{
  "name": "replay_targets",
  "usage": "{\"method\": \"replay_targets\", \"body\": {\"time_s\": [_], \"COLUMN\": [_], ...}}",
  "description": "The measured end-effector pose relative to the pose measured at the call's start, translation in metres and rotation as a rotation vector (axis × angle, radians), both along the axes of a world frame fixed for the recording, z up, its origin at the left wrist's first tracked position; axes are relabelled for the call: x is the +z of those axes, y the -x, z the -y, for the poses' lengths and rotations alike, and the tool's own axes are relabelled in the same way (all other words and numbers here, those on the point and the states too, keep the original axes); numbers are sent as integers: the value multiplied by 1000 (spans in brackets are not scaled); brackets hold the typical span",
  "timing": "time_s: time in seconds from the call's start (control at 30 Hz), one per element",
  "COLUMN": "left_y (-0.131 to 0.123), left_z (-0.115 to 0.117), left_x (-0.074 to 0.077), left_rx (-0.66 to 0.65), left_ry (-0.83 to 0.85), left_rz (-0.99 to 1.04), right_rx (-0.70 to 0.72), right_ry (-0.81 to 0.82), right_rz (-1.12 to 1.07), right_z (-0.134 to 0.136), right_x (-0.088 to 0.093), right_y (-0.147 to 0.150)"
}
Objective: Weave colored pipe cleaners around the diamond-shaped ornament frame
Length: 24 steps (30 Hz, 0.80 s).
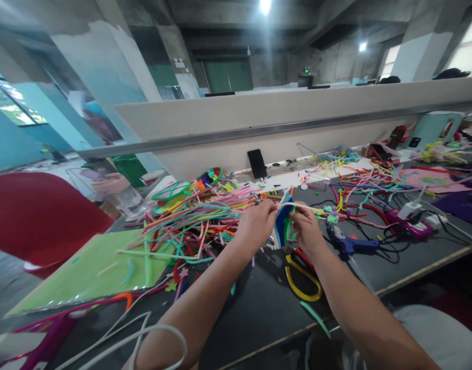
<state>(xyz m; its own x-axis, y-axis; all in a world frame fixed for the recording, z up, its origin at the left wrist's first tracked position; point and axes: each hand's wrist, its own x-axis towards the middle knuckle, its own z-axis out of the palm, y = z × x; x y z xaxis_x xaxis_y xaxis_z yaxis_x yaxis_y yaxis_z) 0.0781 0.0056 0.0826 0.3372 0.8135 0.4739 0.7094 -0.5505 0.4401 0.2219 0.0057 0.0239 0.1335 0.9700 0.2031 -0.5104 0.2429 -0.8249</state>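
In the head view, my left hand (257,221) pinches the left edge of a small blue and green craft piece (283,225) that has a whitish edge. My right hand (308,228) has its fingers closed at the piece's right side. A white fuzzy pipe cleaner (297,204) runs along the top of the piece, between both hands; exactly which fingers grip it is hard to see. Below my right hand, scissors with yellow handles (316,297) lie on the dark table. A blue glue gun (354,245) rests to the right of my right forearm.
A heap of colourful pipe cleaners (205,216) spreads left of my hands, beside a green sheet in plastic (101,272). A black phone (256,163) leans against the partition (236,123). Cables and a magenta power strip (409,224) lie right. A red chair (43,216) stands left.
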Motion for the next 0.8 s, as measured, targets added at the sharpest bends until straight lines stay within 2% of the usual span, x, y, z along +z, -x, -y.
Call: {"method": "replay_targets", "body": {"time_s": [0.27,0.47,0.67,0.8], "left_y": [-1,-5,-11,-11], "left_z": [-8,-4,2,2], "left_x": [-4,-2,-7,-9], "left_rx": [-17,-14,-14,-41], "left_ry": [138,173,186,210], "left_rz": [154,146,146,175], "right_rx": [-2,-25,-48,28], "right_ry": [-50,-129,-75,-7], "right_rz": [57,107,66,-46], "right_z": [-2,-4,-3,0], "right_x": [-3,-7,-8,-2], "right_y": [-1,-1,-3,-2]}}
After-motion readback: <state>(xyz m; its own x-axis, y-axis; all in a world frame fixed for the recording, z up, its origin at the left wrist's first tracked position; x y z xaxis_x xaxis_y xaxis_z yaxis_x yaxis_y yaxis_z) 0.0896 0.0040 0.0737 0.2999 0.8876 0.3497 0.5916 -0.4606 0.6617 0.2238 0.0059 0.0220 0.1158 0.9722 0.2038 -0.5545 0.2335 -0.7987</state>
